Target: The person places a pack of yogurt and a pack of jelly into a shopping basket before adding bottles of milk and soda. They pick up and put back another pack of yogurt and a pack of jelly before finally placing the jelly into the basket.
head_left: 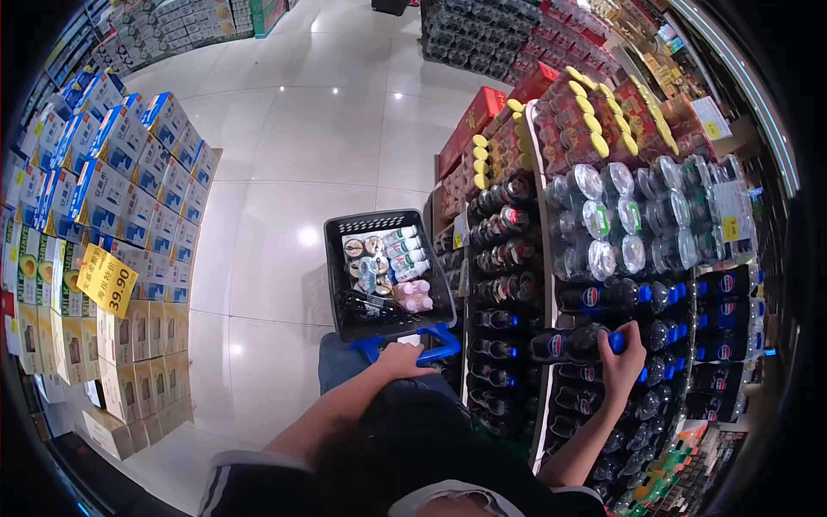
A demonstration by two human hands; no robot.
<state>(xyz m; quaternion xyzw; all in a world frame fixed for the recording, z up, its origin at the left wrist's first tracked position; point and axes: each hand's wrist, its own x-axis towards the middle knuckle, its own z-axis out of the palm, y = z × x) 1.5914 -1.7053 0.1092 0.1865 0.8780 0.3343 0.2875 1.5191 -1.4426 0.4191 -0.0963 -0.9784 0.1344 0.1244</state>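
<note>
My left hand [400, 361] is closed around the blue handle [444, 346] of a dark grey shopping basket [334, 297]. In the basket lie packs of cans [369, 274], white bottles with green labels [407, 252], pink bottles [414, 295] and dark bottles [369, 306]. Over at the shelf, my right hand [625, 360] grips a dark cola bottle [564, 345] by its blue cap end. The bottle lies roughly level, its base pointing left, above more cola bottles [594, 298] with blue caps.
Clear bottle packs [603, 215] and yellow-lidded packs [594, 121] line the right-hand shelf, whose pale edge [544, 379] runs beside me. Stacked blue-and-white boxes [129, 164] stand left, with a yellow price sign [107, 279]. Tiled floor [276, 250] stretches between them.
</note>
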